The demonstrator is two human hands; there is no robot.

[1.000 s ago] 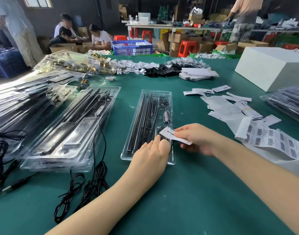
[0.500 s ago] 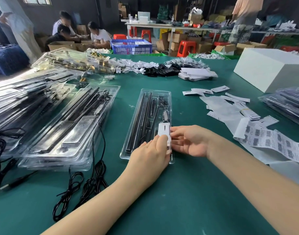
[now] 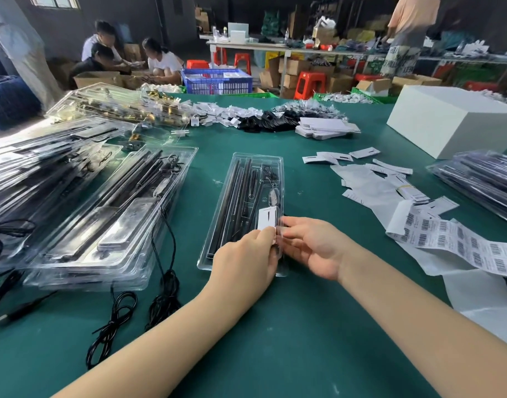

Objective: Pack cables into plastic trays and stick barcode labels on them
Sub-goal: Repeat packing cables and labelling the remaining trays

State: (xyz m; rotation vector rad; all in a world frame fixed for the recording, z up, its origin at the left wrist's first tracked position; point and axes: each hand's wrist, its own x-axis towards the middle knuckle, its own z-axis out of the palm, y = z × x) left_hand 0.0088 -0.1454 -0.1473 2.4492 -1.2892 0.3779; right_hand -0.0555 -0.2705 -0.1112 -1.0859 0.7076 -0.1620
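Observation:
A clear plastic tray (image 3: 240,179) with black cables and rods in it lies lengthwise on the green table in front of me. A white label (image 3: 267,218) sits on the tray's near right part. My left hand (image 3: 243,257) presses its fingertips on the label's near end. My right hand (image 3: 312,245) is at the tray's right rim, with thumb and fingers curled onto that edge. A sheet of barcode labels (image 3: 453,242) lies to the right.
Stacks of filled clear trays (image 3: 102,219) take up the left side, with loose black cables (image 3: 114,320) in front of them. More trays (image 3: 482,179) and a white box (image 3: 447,119) are at the right. Peeled paper scraps (image 3: 370,179) lie between.
The right hand brought the label over the tray and let it go. The label now lies on the tray under the left fingertips, and the right hand has moved to the tray's edge.

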